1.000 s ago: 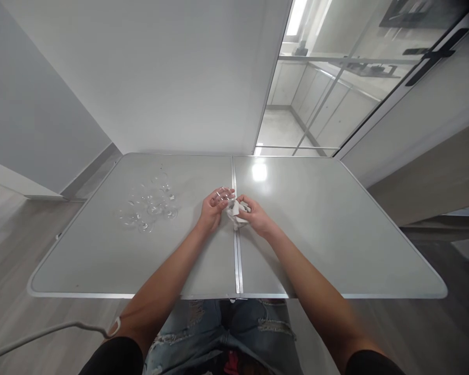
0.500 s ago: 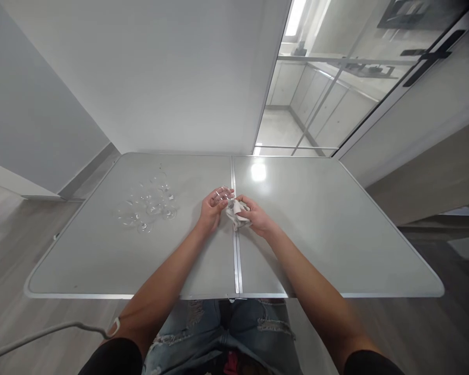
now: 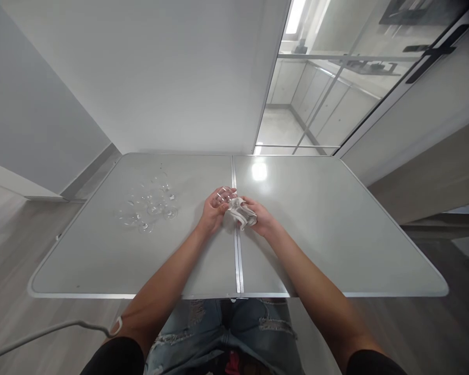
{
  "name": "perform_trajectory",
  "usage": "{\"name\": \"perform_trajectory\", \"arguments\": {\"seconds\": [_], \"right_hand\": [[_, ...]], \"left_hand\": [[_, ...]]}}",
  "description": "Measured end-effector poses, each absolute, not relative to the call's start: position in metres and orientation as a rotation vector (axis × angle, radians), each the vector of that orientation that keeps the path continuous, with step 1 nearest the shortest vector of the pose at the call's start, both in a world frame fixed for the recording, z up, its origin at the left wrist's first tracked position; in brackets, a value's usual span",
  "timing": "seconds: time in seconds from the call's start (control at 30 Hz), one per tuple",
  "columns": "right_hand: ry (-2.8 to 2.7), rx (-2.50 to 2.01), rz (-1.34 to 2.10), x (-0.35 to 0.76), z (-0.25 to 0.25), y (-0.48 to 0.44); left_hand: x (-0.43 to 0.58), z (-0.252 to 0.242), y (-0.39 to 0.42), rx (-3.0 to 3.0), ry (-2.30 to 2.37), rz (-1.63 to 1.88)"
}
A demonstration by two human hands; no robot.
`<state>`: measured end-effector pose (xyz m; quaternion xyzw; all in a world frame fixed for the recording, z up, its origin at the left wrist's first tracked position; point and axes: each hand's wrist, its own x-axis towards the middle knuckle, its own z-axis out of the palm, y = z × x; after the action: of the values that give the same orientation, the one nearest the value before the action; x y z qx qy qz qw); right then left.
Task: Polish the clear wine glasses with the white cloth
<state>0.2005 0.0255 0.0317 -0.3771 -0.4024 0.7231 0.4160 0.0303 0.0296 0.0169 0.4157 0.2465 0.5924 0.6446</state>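
Note:
My left hand [image 3: 211,212] is closed round a clear wine glass [image 3: 223,196], its see-through bowl lying over the fingers; most of its stem and foot is hidden. My right hand [image 3: 261,216] grips a white cloth [image 3: 242,212] with grey marks, bunched against the near side of the glass. Both hands meet above the seam in the middle of the table. Off to the left, several clear stemmed glasses [image 3: 154,203] rest in a cluster, their outlines faint against the grey top.
The grey folding table [image 3: 328,224] has a metal rim and a metal centre seam [image 3: 239,265]. A white wall [image 3: 172,78] stands behind it. At the back right is a glass-paned door [image 3: 316,109]. A pale cable [image 3: 54,329] runs to my left forearm.
My right hand has turned, and the cloth has spread out and now covers more of the glass's near end. The left hand stays almost in place with the glass.

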Motion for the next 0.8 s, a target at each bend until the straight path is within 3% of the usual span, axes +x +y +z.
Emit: {"name": "perform_trajectory", "arguments": {"seconds": [0.23, 0.8], "right_hand": [[-0.639, -1.012, 1.283, 0.2, 0.015, 0.035], [-0.847, -0.996, 1.369, 0.178, 0.013, 0.02]], "left_hand": [[0.027, 0.021, 0.032, 0.878, 0.595, 1.599], [0.041, 0.016, 0.025, 1.111, 0.728, 1.498]]}}
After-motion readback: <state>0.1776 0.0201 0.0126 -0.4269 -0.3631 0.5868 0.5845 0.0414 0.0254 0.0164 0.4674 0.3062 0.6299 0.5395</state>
